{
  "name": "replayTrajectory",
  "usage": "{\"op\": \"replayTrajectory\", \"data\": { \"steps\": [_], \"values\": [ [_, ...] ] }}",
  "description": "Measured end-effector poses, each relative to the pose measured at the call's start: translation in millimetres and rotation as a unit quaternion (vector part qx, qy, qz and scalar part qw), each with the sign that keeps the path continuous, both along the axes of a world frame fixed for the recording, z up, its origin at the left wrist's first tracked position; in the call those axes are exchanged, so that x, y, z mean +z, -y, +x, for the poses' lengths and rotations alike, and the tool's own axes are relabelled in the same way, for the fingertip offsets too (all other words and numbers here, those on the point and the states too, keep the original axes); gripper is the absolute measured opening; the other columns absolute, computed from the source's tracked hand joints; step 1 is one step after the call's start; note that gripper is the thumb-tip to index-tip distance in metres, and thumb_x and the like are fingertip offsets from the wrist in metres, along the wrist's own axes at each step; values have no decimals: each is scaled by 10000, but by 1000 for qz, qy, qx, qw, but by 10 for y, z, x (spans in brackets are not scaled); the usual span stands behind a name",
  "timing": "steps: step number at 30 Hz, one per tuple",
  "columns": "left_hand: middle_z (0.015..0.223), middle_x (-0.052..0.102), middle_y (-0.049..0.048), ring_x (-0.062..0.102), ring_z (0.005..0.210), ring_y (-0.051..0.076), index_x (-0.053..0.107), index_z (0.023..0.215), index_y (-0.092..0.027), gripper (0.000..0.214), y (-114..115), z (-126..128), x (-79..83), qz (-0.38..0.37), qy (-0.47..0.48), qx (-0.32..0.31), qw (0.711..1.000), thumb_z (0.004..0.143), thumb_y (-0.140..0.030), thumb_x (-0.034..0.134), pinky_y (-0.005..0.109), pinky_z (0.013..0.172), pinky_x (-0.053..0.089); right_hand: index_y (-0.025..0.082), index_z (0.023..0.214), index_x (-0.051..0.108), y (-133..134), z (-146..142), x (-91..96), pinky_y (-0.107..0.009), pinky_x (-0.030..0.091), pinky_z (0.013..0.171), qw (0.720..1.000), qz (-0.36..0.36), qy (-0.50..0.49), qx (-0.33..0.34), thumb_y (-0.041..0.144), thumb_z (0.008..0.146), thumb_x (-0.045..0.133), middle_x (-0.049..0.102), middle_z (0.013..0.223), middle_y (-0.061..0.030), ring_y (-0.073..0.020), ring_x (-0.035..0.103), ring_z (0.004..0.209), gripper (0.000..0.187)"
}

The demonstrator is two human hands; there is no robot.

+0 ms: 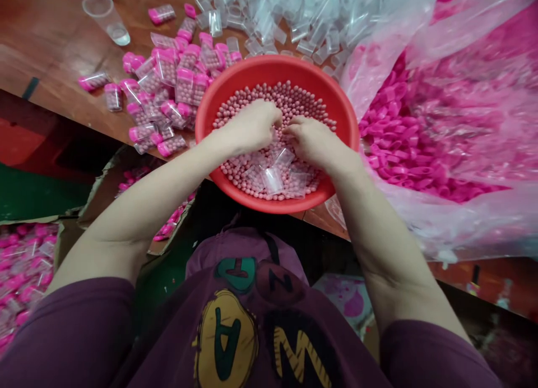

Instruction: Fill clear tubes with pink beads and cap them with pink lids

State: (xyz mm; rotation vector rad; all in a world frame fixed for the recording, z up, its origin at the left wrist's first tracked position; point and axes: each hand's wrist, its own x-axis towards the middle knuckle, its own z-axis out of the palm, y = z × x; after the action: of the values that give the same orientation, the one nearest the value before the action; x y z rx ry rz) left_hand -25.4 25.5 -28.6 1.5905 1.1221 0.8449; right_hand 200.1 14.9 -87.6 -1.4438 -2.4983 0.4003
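In a red basin (277, 63) at the table (50, 51) edge, the left hand (252, 124) and right hand (313, 141) were shown curled fingertip to fingertip over pink beads (290, 99), any grasp hidden, while clear tubes (273, 179) lay just bodyward, nearest the right hand.
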Motion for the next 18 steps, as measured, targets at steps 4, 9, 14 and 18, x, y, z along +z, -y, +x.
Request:
{"op": "replayTrajectory", "data": {
  "steps": [4,9,14,18],
  "values": [
    [624,560,-29,699,784,188,724,689,-165,294,-71,198,-39,-82,-9,-43,996,776,115,695,292,903,567,246,1287,838,33,117,92,-550,684,1079,987,53,-140,-53,202,1054,624,881,1250,-109,-321,832,1147,320],
    [757,742,69,648,583,124,719,824,-143,310,-8,343,141,-301,148,-23,942,1109,-251,775,239,614,499,275,1368,733,292,171,219,-499,713,973,941,104,-313,-82,368,1139,572,839,1259,-111,-285,836,1087,295],
    [759,733,31,617,587,79,760,853,-139,254,95,396,161,-360,260,-36,895,1095,-205,799,191,560,443,296,1272,682,591,-13,210,-491,702,966,935,197,-280,-89,378,1111,628,732,1387,-138,-289,763,1215,188],
    [811,764,24,684,644,87,785,932,-135,105,88,349,134,-321,287,-71,900,997,-158,865,191,616,505,296,1285,591,662,-134,108,-363,624,710,899,177,-356,-184,469,1123,654,644,1329,-98,-180,679,858,246]
  ]
}}
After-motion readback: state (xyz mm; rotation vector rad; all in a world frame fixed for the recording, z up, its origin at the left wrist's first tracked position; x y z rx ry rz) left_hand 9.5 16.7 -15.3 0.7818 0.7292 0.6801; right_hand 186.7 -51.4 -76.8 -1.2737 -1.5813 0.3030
